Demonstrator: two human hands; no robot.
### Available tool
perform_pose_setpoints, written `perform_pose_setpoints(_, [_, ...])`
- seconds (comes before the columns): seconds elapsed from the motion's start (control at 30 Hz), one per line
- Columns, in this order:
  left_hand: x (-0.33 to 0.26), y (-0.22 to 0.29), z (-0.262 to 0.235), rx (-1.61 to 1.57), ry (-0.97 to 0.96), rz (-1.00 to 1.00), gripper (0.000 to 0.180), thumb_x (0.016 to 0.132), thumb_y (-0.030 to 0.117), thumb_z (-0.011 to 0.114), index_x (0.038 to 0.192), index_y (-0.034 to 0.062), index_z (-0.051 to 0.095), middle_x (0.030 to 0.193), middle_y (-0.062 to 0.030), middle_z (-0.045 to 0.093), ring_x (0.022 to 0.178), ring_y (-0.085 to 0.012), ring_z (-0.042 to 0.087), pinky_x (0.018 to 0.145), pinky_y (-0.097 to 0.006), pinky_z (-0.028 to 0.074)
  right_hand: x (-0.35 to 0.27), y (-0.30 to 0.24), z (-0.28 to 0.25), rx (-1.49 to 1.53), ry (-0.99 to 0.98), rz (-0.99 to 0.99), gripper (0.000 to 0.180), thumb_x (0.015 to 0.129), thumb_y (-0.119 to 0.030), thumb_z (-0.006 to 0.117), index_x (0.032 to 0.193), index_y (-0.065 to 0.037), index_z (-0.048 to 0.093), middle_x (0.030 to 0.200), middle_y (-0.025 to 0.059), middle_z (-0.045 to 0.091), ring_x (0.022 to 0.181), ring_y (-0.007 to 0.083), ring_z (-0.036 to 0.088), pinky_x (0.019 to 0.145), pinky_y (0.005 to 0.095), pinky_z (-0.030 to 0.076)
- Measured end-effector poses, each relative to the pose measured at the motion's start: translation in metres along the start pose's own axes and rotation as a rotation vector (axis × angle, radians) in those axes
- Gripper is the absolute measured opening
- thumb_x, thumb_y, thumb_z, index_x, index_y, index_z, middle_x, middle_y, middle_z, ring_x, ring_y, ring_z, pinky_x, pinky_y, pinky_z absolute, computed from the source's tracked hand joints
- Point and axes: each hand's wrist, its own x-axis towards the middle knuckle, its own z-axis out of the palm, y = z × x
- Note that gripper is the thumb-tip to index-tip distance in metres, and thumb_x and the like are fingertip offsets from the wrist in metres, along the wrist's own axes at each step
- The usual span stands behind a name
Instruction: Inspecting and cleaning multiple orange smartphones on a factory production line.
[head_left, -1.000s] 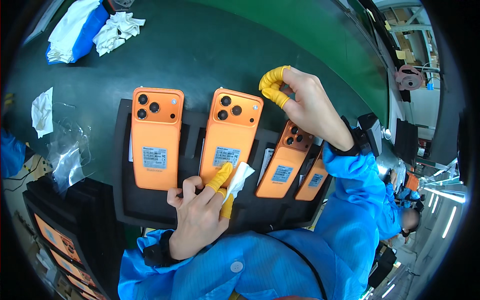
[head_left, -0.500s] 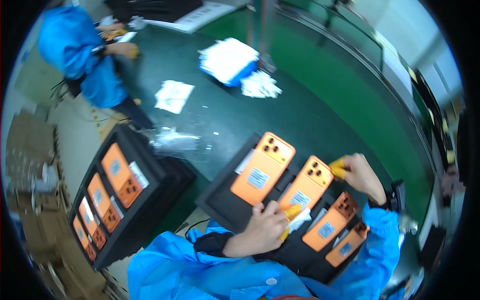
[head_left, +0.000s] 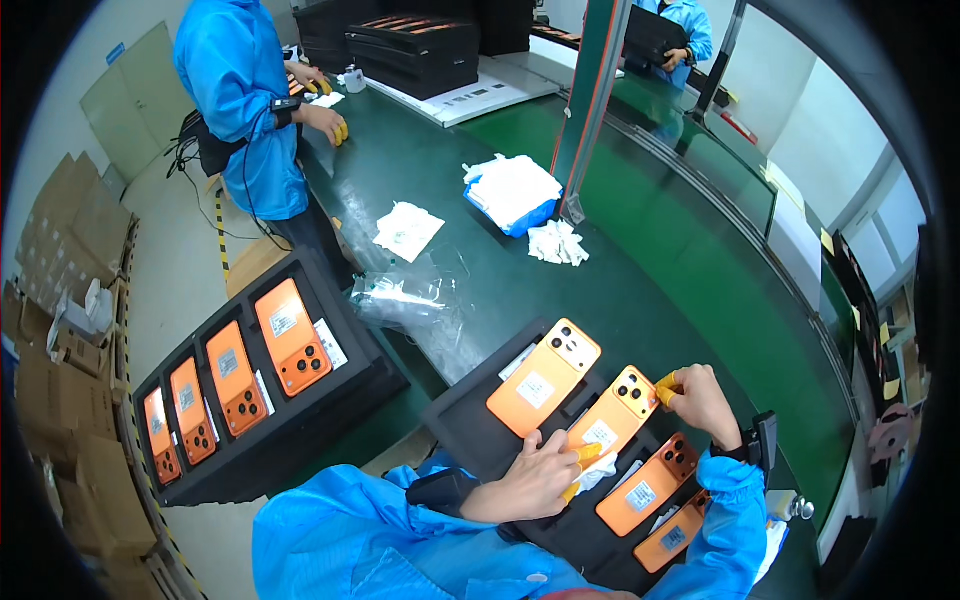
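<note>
The person's left hand (head_left: 535,480) has its grip pinching a white cloth (head_left: 597,472) at the lower end of an orange smartphone (head_left: 612,418), second from the left edge of a black foam tray (head_left: 465,425) on the green tabletop (head_left: 510,290). The right hand (head_left: 705,403) curls at the phone's camera-end corner; whether that grip clasps it, I can't tell.

Free green tabletop (head_left: 640,320) beyond right hand (head_left: 702,402); orange phones (head_left: 622,405) crowd tray (head_left: 462,424); clear bag (head_left: 405,296) blocks left.
</note>
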Motion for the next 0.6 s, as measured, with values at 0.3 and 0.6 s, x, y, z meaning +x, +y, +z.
perform_pose_setpoints(0.3, [-0.008,-0.003,0.013,0.072,0.292,0.111,0.026,0.060,0.010,0.068,0.086,0.0032,0.069,0.089,-0.0057,0.062,0.102,-0.0267,0.047,0.077,-0.047,0.030,-0.008,0.010,0.014,-0.154,0.222,-0.197,0.010,0.065,-0.008,0.058,0.066,0.001,0.062,0.066,0.0231,0.059,0.064,0.0405,0.058,0.066,0.0470,0.047])
perform_pose_setpoints(0.6, [-0.005,-0.001,-0.009,0.103,0.193,0.094,0.016,0.070,0.015,0.072,0.076,0.0020,0.064,0.109,-0.0073,0.064,0.103,-0.0269,0.046,0.081,-0.044,0.025,-0.012,0.023,0.021,0.436,0.110,0.085,0.019,0.084,-0.001,0.056,0.098,0.005,0.067,0.077,0.0162,0.069,0.068,0.0184,0.067,0.062,0.0301,0.053])
